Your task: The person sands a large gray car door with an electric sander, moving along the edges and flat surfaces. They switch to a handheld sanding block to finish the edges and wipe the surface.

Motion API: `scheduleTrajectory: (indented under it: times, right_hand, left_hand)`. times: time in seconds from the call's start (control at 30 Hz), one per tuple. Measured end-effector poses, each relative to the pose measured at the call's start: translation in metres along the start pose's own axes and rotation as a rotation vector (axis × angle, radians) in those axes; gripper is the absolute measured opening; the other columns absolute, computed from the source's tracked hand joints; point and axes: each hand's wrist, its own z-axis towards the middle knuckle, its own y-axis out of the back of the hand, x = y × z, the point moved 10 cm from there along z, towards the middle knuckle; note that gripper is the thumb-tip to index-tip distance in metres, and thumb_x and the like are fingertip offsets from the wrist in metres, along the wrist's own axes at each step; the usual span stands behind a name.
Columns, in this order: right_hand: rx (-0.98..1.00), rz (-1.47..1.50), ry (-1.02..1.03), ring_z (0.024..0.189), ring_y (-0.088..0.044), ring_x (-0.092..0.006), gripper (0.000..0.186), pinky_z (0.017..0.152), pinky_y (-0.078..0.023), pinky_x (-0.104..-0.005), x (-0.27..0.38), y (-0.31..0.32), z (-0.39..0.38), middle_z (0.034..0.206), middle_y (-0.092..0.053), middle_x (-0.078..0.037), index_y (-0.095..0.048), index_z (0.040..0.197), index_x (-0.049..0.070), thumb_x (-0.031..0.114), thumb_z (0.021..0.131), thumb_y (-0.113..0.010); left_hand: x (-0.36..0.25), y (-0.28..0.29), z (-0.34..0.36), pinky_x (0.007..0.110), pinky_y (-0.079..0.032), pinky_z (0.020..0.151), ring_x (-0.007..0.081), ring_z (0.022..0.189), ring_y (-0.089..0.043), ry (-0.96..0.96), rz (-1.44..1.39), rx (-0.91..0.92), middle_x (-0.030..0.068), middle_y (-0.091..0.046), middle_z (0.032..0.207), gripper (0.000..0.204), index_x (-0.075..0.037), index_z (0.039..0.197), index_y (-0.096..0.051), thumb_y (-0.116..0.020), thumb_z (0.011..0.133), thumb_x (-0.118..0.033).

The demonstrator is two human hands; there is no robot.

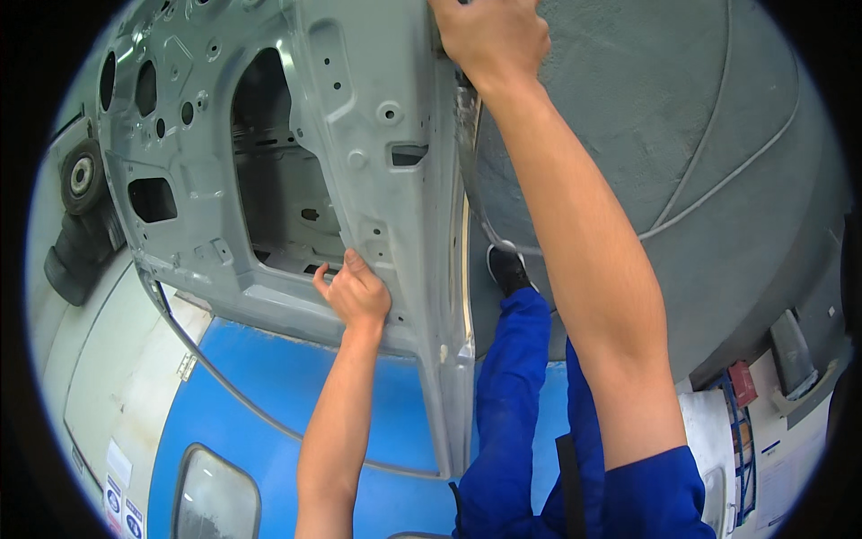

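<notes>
A bare grey metal car door [278, 301] stands in front of me, its inner side with cut-outs and holes facing me. My left hand [355, 292] grips the door at the lower right corner of its large opening; the thumb lies on the panel and the fingers curl at the rim. At the top, beyond the door's right edge, my right hand [494, 40] is closed round a dark tool, mostly hidden by the hand and cut off by the picture's edge. Below this hand, a black fitting and hose [465, 90] hang along the door edge.
A grey hose [709, 193] loops over the dark grey floor [611, 54] on the right. My shoe [508, 268] stands beside the door's edge. Blue flooring [269, 359] lies below the door. A wheeled caster [81, 175] is at the far left, and a blue rack [743, 449] at the lower right.
</notes>
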Motion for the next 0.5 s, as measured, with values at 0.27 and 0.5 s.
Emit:
scheduleTrajectory:
  times: [0.27, 0.5]
  right_hand:
    - [0.305, 0.145, -0.241, 0.083, -0.068, -0.0457, 0.057, 0.072, -0.058, -0.0524, -0.080, -0.004, -0.210, 0.119, -0.050, -0.021, -0.053, 0.132, 0.014, 0.039, 0.085, -0.074]
    - [0.111, 0.128, -0.053, 0.077, -0.069, -0.0489, 0.058, 0.068, -0.058, -0.0569, -0.052, -0.008, -0.113, 0.120, -0.051, -0.025, -0.055, 0.130, 0.011, 0.044, 0.085, -0.072]
  left_hand:
    - [0.005, -0.002, -0.004, 0.047, -0.030, 0.113, 0.0343, 0.073, -0.061, 0.011, 0.021, -0.029, 0.0118, -0.059, 0.054, 0.082, -0.001, 0.059, -0.058, -0.007, 0.111, -0.039]
    - [0.007, -0.003, -0.005, 0.046, -0.031, 0.111, 0.0350, 0.082, -0.064, 0.026, 0.039, 0.019, 0.0141, -0.064, 0.060, 0.082, 0.002, 0.064, -0.063, -0.011, 0.112, -0.041]
